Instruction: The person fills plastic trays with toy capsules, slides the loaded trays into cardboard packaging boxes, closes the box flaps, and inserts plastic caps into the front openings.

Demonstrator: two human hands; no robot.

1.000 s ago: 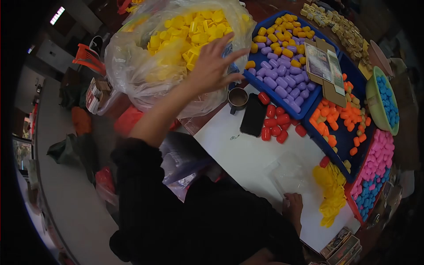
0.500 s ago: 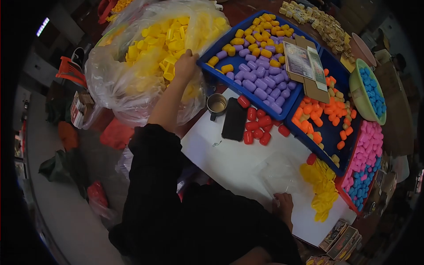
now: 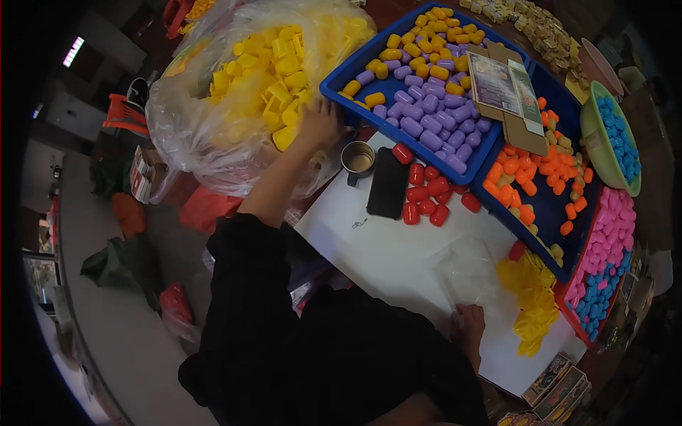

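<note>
My left hand [image 3: 321, 126] lies at the right side of a large clear bag of yellow plastic pieces [image 3: 266, 67], close to the near corner of a blue tray [image 3: 339, 96]. Its fingers look spread, and their tips are partly lost against the bag. On the white board, my right hand [image 3: 469, 328] is closed at the near edge of a small clear plastic bag [image 3: 465, 273]. The fingers seem to pinch that edge, though they are partly hidden. To the right of the small bag lies a pile of thin yellow pieces [image 3: 529, 305].
Purple and yellow capsules [image 3: 430, 113] fill the tray, with a flattened carton [image 3: 508, 96] across it. A metal cup [image 3: 357, 159], a phone [image 3: 388, 183] and red capsules [image 3: 426, 192] sit mid-board. Orange capsules [image 3: 526, 170], a green bowl [image 3: 593, 149] and a red tray [image 3: 568, 305] stand right.
My left hand has drawn back toward me along the bag's right side, and its fingers look more spread. My right hand stays by the small clear bag. The whole view has shifted slightly.
</note>
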